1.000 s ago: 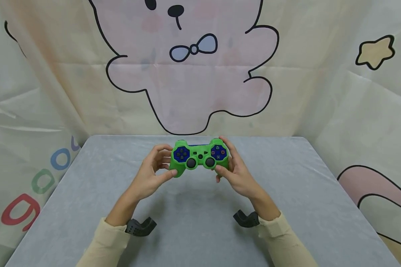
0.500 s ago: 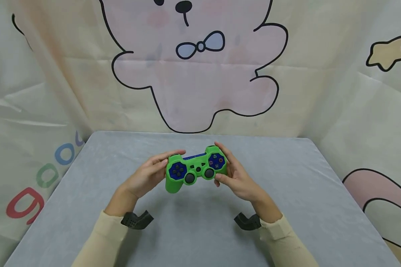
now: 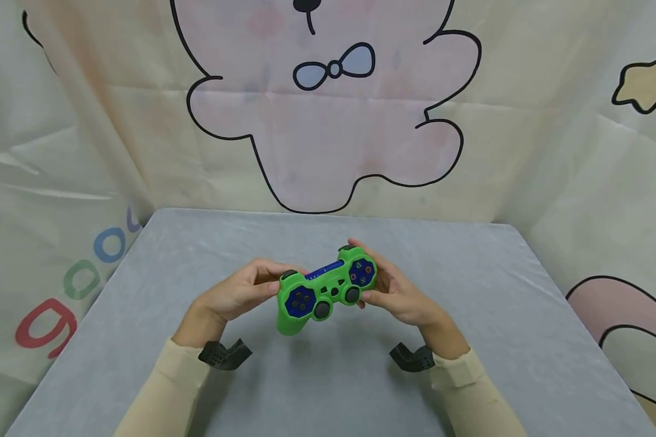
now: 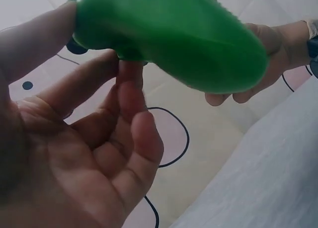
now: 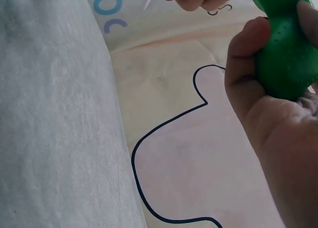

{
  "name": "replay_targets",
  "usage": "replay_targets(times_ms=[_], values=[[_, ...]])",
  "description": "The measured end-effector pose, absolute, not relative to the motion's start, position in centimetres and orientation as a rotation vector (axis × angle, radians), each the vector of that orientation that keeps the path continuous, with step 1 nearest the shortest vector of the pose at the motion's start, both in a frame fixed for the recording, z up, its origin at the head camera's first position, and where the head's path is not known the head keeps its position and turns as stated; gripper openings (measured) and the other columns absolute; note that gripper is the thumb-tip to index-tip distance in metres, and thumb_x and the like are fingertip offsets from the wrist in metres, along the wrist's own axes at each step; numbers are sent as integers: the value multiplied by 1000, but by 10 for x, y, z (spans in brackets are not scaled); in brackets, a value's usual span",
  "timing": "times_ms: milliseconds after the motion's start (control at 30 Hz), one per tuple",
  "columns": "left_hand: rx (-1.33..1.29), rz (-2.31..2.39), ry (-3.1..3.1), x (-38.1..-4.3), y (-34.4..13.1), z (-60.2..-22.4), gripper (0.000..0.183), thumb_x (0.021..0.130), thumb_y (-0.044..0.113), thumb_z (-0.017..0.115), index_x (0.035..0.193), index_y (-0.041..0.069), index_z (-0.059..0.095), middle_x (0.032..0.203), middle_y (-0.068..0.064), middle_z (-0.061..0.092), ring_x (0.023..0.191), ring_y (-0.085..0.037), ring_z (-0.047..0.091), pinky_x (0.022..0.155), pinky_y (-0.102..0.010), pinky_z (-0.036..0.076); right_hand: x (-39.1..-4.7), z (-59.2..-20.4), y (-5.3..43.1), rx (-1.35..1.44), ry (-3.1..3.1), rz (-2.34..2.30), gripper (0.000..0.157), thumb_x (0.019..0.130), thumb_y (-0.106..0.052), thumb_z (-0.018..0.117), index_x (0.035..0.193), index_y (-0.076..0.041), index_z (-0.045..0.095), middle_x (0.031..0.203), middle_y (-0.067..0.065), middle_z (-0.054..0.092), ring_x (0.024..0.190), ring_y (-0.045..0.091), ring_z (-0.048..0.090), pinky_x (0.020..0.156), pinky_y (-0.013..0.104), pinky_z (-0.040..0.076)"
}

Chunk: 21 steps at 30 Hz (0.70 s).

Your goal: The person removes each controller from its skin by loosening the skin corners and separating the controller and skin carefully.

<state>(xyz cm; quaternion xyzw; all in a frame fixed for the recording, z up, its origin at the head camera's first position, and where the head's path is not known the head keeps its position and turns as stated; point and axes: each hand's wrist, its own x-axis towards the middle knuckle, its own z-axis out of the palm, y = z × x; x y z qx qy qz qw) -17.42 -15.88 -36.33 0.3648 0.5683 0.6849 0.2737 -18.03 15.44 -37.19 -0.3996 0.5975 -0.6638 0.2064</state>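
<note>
A green game controller (image 3: 336, 284) with dark blue button panels and two black thumbsticks is held up over the table, tilted so its right end sits higher. My left hand (image 3: 239, 290) pinches its upper left corner between thumb and fingers; in the left wrist view the controller's left grip (image 4: 213, 54) hangs free below. My right hand (image 3: 407, 295) grips the other end, thumb at the front by the right thumbstick and index finger along the top edge. In the right wrist view its fingers curl round the right grip (image 5: 288, 59).
A grey cloth-covered table (image 3: 328, 388) lies beneath both hands. Behind it hangs a cream curtain (image 3: 158, 170) printed with a cartoon bear, and more printed curtain stands at both sides. Each wrist wears a black camera mount (image 3: 225, 355).
The controller has gone from nearly level to tilted, its left end dropping lower. My left hand has shifted from the left grip up to the upper left corner. The right hand keeps its hold.
</note>
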Motion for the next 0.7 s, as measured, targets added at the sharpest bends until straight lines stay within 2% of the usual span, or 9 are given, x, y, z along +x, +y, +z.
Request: replay_targets(times_ms=[167, 333, 433, 567, 700], values=[[1062, 1803, 1514, -176, -156, -368, 30, 97, 29, 58, 121, 10, 59, 114, 5, 65, 107, -11, 59, 100, -31, 46, -179, -371, 160, -1109, 1699, -1778, 76, 97, -4, 54, 156, -14, 8, 145, 0, 41, 98, 10, 58, 73, 23, 54], [1202, 1716, 1364, -175, -156, -371, 24, 96, 24, 57, 113, 8, 50, 120, 2, 52, 119, -14, 49, 107, -29, 39, -178, -372, 158, -1122, 1692, -1682, 78, 96, -10, 59, 156, -14, 10, 143, 4, 42, 103, 11, 57, 74, 26, 56], [1234, 1668, 1288, -175, -154, -372, 24, 96, 27, 53, 110, 9, 46, 120, 1, 48, 118, -16, 47, 106, -32, 37, -178, -373, 157, -1137, 1670, -1665, 77, 96, -10, 59, 156, -13, 11, 145, 4, 41, 106, 11, 55, 74, 25, 55], [1200, 1652, 1321, -173, -148, -372, 28, 97, 35, 46, 99, 8, 43, 107, 2, 45, 105, -14, 46, 95, -34, 38, -179, -374, 158, -1151, 1681, -1637, 76, 96, -6, 57, 156, -12, 10, 146, 2, 41, 103, 10, 55, 70, 22, 52], [1148, 1661, 1429, -172, -140, -370, 31, 100, 31, 36, 86, 4, 37, 93, 3, 41, 94, -13, 45, 85, -34, 39, -180, -372, 160, -1153, 1699, -1611, 76, 97, -3, 55, 156, -14, 8, 144, 4, 40, 97, 11, 54, 65, 23, 49]])
